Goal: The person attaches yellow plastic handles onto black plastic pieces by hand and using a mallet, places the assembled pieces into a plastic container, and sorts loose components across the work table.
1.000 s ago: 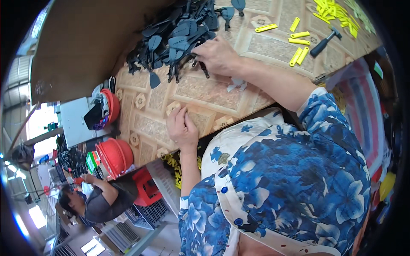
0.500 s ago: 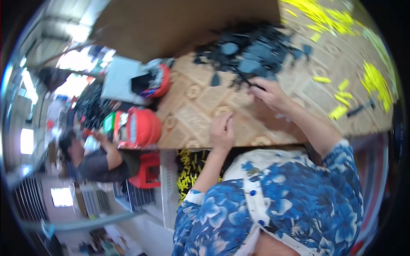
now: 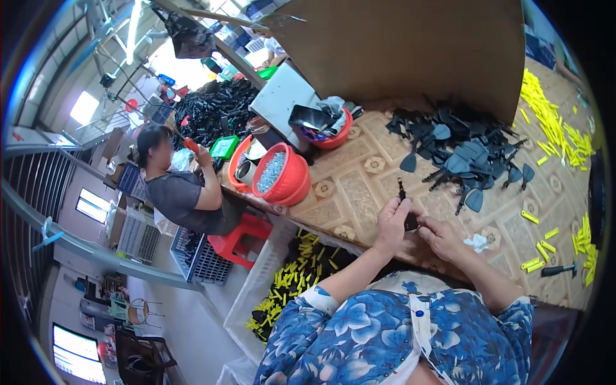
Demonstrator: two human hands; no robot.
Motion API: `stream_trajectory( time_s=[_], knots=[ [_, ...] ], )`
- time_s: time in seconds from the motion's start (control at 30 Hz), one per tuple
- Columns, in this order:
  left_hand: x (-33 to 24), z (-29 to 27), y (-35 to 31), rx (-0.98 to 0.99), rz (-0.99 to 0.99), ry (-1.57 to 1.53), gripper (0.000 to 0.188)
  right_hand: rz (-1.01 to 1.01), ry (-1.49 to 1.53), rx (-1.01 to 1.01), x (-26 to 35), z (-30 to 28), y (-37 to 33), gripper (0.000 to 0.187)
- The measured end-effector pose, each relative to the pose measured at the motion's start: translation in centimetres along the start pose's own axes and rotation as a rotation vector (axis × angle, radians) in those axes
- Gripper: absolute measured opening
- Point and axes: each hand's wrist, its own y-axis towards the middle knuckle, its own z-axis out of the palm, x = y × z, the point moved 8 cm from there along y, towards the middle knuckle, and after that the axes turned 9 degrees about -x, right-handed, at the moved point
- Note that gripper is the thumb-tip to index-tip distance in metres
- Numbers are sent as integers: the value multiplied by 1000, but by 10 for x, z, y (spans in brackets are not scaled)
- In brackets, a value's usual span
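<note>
In front of my chest, my left hand (image 3: 391,226) pinches a black paddle-shaped plastic piece (image 3: 411,221). Its thin notched stem points away from me, past the fingertips. The fingers of my right hand (image 3: 444,240) are curled closed against the piece's wide end, which they partly hide. Beyond my hands lies a heap of similar black and dark grey paddle-shaped pieces (image 3: 471,157). Several yellow plastic strips (image 3: 530,217) are scattered to the right, close to a dark-handled hammer (image 3: 558,270).
A cardboard sheet (image 3: 410,51) stands behind the heap. Red tubs (image 3: 292,183), one filled with small metal parts, sit at the table's left. Below the edge is a white crate (image 3: 260,289) of yellow-and-black pieces. A co-worker (image 3: 183,186) sits at the left, near a red stool (image 3: 240,242).
My right hand has come back from the heap with a black piece and now meets my left hand, which has closed on it. The view has turned to the left.
</note>
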Motion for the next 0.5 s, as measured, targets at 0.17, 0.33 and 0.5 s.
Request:
stream_trajectory(
  time_s=[0.17, 0.33, 0.5],
  knots=[
    [35, -42, 17, -167, -234, 21, 19, 97, 198, -8, -5, 8, 4, 22],
    [40, -50, 16, -83, -86, 109, 19, 123, 74, 2, 5, 10, 5, 22],
    [34, -44, 4, -34, 9, 119, 22, 90, -34, -33, -2, 9, 7, 28]
  ],
)
